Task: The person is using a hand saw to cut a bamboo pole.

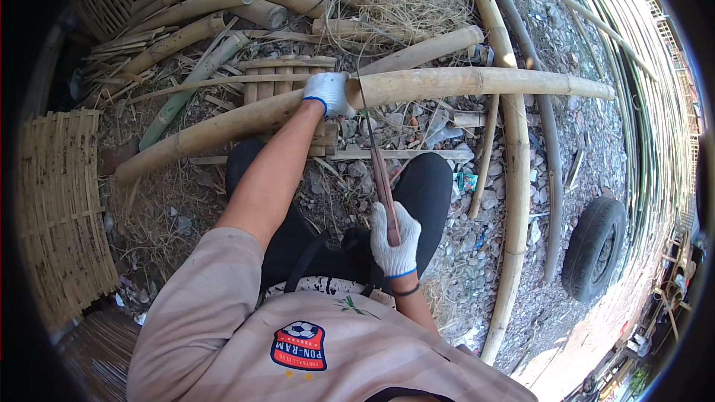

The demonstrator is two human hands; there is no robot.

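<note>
While our shirt badge bears lettering, our left grip holds bamboo pole, long axis crosswise; right grip clenches bladed tool, pointing forward.

The readable lettering stands on the shirt, in a badge on the left chest, between the hem and the dark collar. The badge is shield-shaped, red and dark blue with a white football. Its largest line is in white hyphenated capitals; toward the collar edge runs a smaller line of capitals, and toward the ball a row of characters too small to make out. All of it shows upside down. Two yellow stars sit just beside the badge's collar-side edge. Any print on the teal packet is too small to read.
</note>
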